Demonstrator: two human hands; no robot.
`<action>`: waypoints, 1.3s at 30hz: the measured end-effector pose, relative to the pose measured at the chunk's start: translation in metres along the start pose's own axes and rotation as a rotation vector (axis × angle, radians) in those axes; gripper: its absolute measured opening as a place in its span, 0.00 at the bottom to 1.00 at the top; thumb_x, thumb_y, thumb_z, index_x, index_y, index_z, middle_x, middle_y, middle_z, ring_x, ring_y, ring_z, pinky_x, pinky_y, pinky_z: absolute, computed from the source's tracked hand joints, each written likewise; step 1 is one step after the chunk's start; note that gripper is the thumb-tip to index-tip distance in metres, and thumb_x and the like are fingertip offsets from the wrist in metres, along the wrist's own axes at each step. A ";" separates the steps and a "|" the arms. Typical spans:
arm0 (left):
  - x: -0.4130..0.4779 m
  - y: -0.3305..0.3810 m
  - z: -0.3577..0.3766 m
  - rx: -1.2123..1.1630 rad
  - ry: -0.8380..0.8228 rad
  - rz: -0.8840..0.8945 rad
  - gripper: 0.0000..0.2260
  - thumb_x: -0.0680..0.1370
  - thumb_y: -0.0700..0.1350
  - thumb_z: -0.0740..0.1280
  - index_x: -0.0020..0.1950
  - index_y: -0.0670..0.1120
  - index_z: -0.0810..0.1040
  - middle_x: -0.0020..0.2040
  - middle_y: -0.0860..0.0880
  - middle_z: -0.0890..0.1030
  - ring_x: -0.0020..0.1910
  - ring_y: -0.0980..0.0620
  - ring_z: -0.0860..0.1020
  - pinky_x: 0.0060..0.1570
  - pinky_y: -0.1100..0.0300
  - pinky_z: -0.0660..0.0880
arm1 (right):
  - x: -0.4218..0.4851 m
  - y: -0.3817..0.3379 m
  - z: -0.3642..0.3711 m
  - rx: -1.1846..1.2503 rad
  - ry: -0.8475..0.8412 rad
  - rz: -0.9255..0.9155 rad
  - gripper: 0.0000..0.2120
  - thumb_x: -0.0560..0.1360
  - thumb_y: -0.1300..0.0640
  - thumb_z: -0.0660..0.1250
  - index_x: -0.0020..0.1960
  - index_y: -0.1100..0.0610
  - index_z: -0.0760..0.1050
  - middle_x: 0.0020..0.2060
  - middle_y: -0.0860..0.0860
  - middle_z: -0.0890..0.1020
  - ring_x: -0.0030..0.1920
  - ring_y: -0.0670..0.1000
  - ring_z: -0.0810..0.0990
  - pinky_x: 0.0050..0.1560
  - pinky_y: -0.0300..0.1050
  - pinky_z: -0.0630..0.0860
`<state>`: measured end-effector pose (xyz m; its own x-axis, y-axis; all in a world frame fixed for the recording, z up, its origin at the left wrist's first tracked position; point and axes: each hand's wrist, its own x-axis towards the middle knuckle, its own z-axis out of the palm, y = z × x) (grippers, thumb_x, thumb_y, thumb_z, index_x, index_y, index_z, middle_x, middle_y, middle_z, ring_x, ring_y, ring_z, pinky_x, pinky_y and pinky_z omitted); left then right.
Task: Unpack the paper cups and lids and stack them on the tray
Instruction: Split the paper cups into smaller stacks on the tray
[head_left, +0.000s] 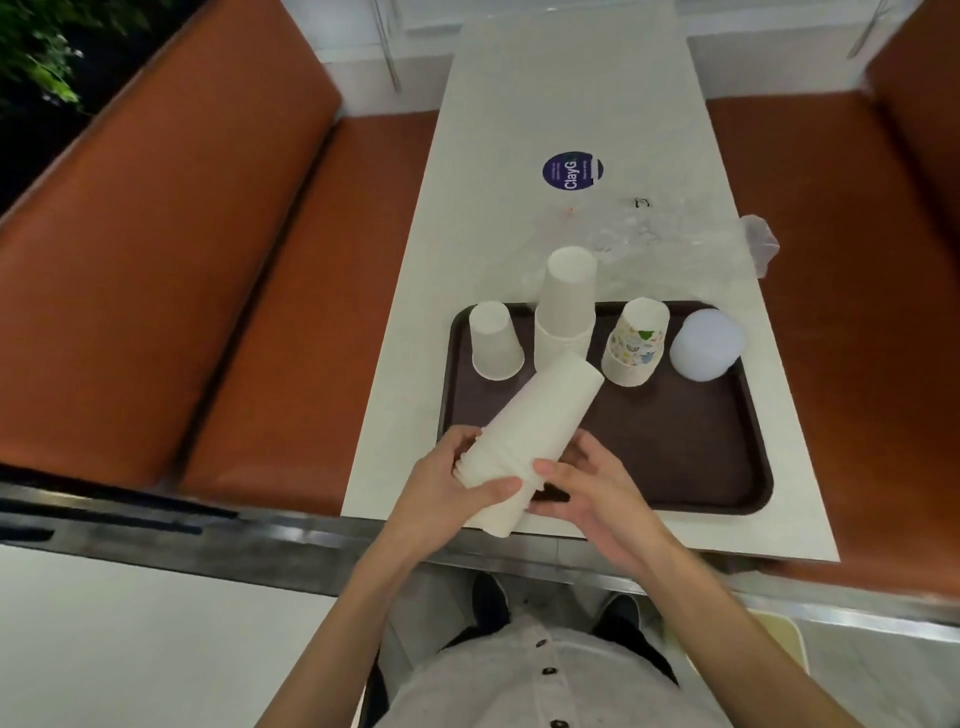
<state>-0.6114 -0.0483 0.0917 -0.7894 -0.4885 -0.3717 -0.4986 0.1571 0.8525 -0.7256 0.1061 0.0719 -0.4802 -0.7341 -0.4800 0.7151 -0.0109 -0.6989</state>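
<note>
A dark brown tray (691, 441) lies on the white table. I hold a tilted stack of white paper cups (540, 415) over the tray's near left corner. My left hand (441, 493) grips the stack's open end from the left, and my right hand (587, 488) touches the rims from the right. At the tray's far edge stand, upside down, a single white cup (495, 340), a taller white cup stack (566, 306) and a stack of patterned cups (636, 343). A pile of white domed lids (706, 344) sits at the far right.
Crumpled clear plastic wrapping (675, 234) lies on the table (545, 104) beyond the tray, next to a round blue sticker (572, 171). Orange-brown benches (156, 260) flank the table on both sides. A metal rail (311, 540) runs along the near edge.
</note>
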 end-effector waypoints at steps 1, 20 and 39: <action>-0.001 -0.007 -0.007 -0.011 -0.003 0.008 0.23 0.68 0.50 0.79 0.59 0.60 0.72 0.53 0.59 0.80 0.49 0.61 0.79 0.49 0.62 0.78 | 0.002 0.005 0.007 -0.003 0.002 -0.004 0.30 0.67 0.64 0.76 0.67 0.60 0.71 0.58 0.57 0.83 0.58 0.58 0.82 0.51 0.60 0.81; 0.007 -0.076 -0.105 -0.024 -0.138 0.011 0.30 0.65 0.54 0.79 0.64 0.61 0.71 0.58 0.60 0.79 0.56 0.59 0.77 0.50 0.63 0.76 | 0.048 -0.040 0.090 -0.556 0.296 -0.605 0.35 0.65 0.63 0.80 0.66 0.52 0.67 0.60 0.46 0.79 0.60 0.46 0.79 0.58 0.42 0.78; 0.025 -0.086 -0.130 -0.059 0.053 -0.003 0.23 0.71 0.48 0.77 0.58 0.66 0.71 0.55 0.63 0.78 0.51 0.64 0.78 0.45 0.64 0.77 | 0.163 -0.013 0.079 -1.050 0.539 -0.716 0.36 0.70 0.60 0.77 0.72 0.58 0.63 0.66 0.54 0.72 0.64 0.50 0.70 0.64 0.38 0.65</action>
<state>-0.5421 -0.1858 0.0566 -0.7671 -0.5336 -0.3560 -0.4779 0.1053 0.8721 -0.7734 -0.0671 0.0448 -0.8849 -0.4318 0.1745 -0.3680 0.4186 -0.8303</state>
